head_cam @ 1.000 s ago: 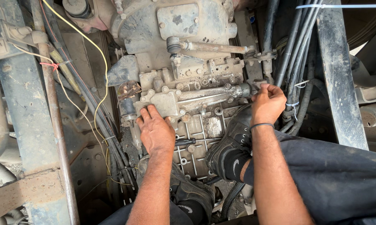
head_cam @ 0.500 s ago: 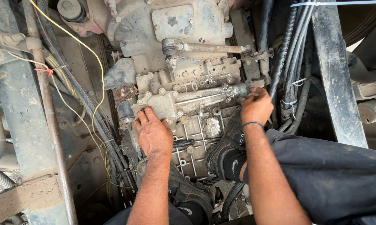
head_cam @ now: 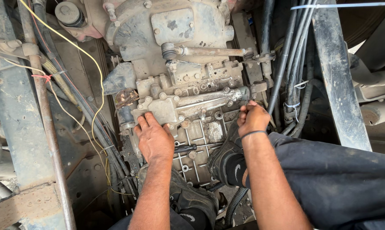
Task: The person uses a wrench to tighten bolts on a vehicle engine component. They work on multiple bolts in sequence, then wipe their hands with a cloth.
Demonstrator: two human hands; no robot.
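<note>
Left hand (head_cam: 155,138) flat, open on grimy cast-metal gearbox housing (head_cam: 179,91) | right hand (head_cam: 252,119) fisted, contents unclear | housing likely heavy, rigid, greasy.

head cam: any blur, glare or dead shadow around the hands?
Head view: sharp and evenly daylit, no motion blur on the left hand or right hand; no harsh glare on the gearbox housing; deep shadow only at the top right corner and under the hoses.
</note>
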